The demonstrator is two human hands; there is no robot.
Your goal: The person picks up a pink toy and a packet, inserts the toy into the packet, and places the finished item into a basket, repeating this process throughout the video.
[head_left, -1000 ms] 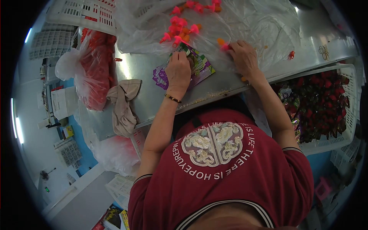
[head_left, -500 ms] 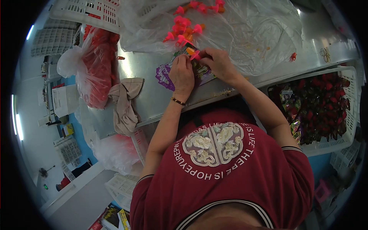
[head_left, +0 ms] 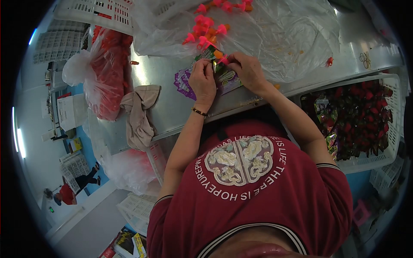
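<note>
Currently the step in hand looks like bagging: left hand (head_left: 202, 81) pinches the mouth of a small printed packet (head_left: 223, 77) at its top edge, fingers closed on the foil, holding it up off the stack of packets (head_left: 185, 84) on the metal table (head_left: 159, 107). Right hand (head_left: 247, 71) grips a small pink toy piece (head_left: 222, 60) between thumb and fingertips, right at the packet's opening, tip seemingly touching or just inside the mouth; cannot tell how far in it sits. Both hands clenched on their items, neither released

Judged next move: the piece needs to slide fully into the packet, so the left hand likely has to keep the mouth spread while the right pushes down and lets go. Small opening, so alignment matters

Toy piece lies between the two hands, just above the left fingertips and under the right thumb. More pink and orange pieces (head_left: 204, 30) lie on the clear plastic sheet (head_left: 292, 34) just beyond the hands. White basket (head_left: 389, 142) of dark red packed items sits to the right, well apart. Beige cloth (head_left: 140, 112) hangs over the table edge on the left, near a bag of red parts (head_left: 105, 73)
</note>
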